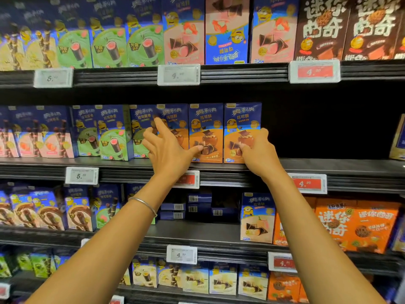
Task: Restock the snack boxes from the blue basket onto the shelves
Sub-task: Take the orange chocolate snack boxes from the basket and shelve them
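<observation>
Three blue-and-orange snack boxes stand side by side on the middle shelf [306, 166]. My left hand [168, 150] lies with spread fingers against the left box [175, 119], its thumb touching the front of the middle box [206, 126]. My right hand [259, 151] holds the right box [242, 123], thumb on the front and fingers curled round its right edge. All three boxes are upright on the shelf. The blue basket is out of view.
To the right of the three boxes the middle shelf is a dark gap up to a box at the far right edge [398, 139]. Green and pink snack boxes [114, 137] stand to the left. Price tags [309, 183] line the shelf fronts.
</observation>
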### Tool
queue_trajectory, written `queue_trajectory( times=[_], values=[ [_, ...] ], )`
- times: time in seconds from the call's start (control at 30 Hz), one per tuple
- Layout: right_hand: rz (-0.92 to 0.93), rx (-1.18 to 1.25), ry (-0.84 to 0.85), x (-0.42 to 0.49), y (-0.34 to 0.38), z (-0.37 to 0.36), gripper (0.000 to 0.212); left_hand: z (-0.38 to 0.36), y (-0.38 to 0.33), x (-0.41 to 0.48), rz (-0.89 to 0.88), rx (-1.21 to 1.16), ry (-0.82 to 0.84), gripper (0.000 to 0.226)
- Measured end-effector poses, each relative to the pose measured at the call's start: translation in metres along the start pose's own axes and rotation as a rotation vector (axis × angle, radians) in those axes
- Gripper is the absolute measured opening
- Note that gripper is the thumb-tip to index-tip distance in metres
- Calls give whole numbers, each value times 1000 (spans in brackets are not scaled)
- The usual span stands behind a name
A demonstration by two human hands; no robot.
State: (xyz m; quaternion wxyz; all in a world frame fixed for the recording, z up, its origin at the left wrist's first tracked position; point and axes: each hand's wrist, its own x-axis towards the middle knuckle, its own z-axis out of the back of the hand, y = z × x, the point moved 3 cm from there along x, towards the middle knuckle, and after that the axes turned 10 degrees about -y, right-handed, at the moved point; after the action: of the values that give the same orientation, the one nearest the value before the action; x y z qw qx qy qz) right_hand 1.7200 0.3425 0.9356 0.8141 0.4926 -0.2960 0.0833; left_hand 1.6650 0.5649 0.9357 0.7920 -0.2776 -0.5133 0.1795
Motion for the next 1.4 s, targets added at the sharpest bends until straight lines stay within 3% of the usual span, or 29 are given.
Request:
queue_trajectory(
  times=[0.47,1.4],
  values=[
    [-4,-28,6,7,0,-6,42,-2,-2,4,-5,17,1,113],
    [-49,-45,49,6,3,-6,44,-3,-4,2,16,33,0,109]
  ],
)
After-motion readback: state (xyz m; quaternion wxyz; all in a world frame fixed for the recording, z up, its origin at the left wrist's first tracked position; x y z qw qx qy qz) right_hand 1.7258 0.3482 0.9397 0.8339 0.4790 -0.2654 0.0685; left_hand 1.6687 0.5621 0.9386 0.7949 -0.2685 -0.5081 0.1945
